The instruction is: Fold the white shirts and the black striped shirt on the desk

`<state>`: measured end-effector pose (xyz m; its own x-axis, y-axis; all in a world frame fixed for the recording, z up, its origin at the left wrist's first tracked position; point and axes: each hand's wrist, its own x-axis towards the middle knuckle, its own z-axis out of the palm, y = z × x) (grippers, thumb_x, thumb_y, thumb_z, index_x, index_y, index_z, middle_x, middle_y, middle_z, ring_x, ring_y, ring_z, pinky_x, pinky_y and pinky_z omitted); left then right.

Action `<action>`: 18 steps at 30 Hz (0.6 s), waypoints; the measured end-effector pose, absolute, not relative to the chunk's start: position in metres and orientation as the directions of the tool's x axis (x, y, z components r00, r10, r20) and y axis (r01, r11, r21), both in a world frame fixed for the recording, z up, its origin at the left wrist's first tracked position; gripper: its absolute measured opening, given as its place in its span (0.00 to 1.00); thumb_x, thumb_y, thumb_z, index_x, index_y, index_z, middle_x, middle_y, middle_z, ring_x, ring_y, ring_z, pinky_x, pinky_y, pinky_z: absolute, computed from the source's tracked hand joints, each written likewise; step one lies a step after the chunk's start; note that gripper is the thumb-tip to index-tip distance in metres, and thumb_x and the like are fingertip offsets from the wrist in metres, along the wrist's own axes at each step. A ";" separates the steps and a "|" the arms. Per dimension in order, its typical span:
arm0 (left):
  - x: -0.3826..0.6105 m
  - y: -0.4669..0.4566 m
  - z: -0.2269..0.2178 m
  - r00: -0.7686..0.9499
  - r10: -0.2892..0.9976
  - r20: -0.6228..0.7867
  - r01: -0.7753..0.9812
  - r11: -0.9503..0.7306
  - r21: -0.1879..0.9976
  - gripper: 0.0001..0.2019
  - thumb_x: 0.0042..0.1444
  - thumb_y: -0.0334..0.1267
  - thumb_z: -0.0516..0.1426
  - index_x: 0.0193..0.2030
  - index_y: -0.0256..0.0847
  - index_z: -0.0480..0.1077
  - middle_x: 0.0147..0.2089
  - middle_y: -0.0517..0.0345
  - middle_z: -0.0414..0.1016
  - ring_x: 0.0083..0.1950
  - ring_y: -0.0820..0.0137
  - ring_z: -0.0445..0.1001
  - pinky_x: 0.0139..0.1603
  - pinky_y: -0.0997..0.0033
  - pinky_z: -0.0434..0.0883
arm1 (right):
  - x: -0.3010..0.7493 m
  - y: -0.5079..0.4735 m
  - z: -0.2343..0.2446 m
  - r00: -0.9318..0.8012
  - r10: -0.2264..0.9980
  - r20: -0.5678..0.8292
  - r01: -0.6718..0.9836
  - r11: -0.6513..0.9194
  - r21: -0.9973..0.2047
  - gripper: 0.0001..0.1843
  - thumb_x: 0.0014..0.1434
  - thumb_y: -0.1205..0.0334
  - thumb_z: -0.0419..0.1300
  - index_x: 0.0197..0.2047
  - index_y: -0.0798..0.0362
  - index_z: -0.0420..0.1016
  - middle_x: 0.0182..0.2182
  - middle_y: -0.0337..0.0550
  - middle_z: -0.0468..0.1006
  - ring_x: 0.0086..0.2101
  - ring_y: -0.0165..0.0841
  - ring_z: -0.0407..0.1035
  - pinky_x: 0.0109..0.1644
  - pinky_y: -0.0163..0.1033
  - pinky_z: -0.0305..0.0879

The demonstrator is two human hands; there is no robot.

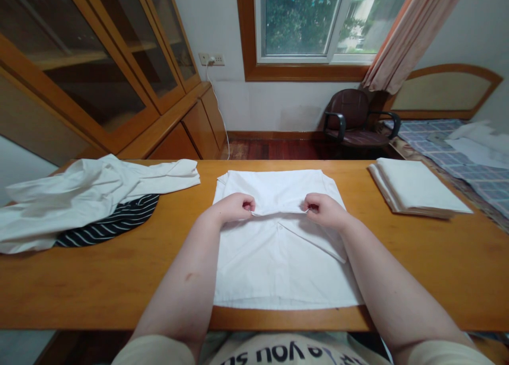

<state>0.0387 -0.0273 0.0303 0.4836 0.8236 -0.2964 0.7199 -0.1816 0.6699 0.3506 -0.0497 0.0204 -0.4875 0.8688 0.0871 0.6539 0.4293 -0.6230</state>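
Observation:
A white button-up shirt (254, 269) lies on the wooden table (170, 280) in front of me, its far part folded over toward me. My left hand (237, 207) is closed on the left end of the folded-over edge. On the right end of that same edge, my right hand (322, 208) is closed too, fingers curled around the fabric. Between the two hands the edge is stretched nearly straight, sagging slightly. A small button shows just below it, and a pointed flap of cloth sticks out below my right hand.
Crumpled white clothing (99, 190) lies at the table's left, with a black striped cloth (115, 222) partly under it. A folded stack of white cloth (417, 184) sits at the right. Beyond the table stand a brown armchair (352, 115), a cabinet (159, 115) and a bed (449, 142).

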 end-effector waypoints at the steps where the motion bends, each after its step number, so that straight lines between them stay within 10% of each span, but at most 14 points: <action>1: 0.039 -0.027 0.029 0.491 0.815 -0.307 0.720 -0.180 0.670 0.07 0.38 0.34 0.54 0.28 0.41 0.69 0.24 0.64 0.60 0.26 0.74 0.59 0.26 0.74 0.57 | 0.350 -0.050 0.020 -0.496 0.866 0.069 0.651 0.423 -0.630 0.07 0.43 0.71 0.52 0.26 0.52 0.69 0.25 0.36 0.68 0.27 0.29 0.61 0.34 0.33 0.57; 9: 0.040 -0.027 0.023 0.421 0.812 -0.405 0.774 -0.088 0.627 0.13 0.40 0.33 0.53 0.33 0.42 0.74 0.28 0.60 0.70 0.30 0.70 0.66 0.29 0.73 0.63 | 0.345 -0.050 0.017 -0.494 0.853 -0.169 0.697 0.273 -0.663 0.07 0.50 0.61 0.55 0.27 0.53 0.73 0.23 0.36 0.71 0.26 0.29 0.63 0.31 0.33 0.56; 14: 0.027 -0.014 0.024 0.024 0.995 -0.098 0.887 0.024 0.462 0.13 0.51 0.38 0.50 0.39 0.40 0.73 0.42 0.49 0.75 0.42 0.62 0.72 0.41 0.67 0.66 | 0.368 -0.034 0.012 0.113 0.989 0.090 0.846 -0.048 -0.531 0.18 0.58 0.49 0.50 0.31 0.53 0.73 0.28 0.45 0.75 0.30 0.34 0.66 0.33 0.36 0.57; 18: 0.009 -0.003 0.020 -0.318 0.944 -0.083 0.898 0.328 0.293 0.19 0.55 0.44 0.49 0.47 0.35 0.70 0.49 0.34 0.72 0.48 0.51 0.72 0.44 0.59 0.66 | 0.393 -0.020 0.002 0.358 0.933 -0.025 0.839 -0.333 -0.430 0.19 0.56 0.50 0.52 0.38 0.55 0.75 0.34 0.55 0.77 0.35 0.41 0.69 0.35 0.39 0.58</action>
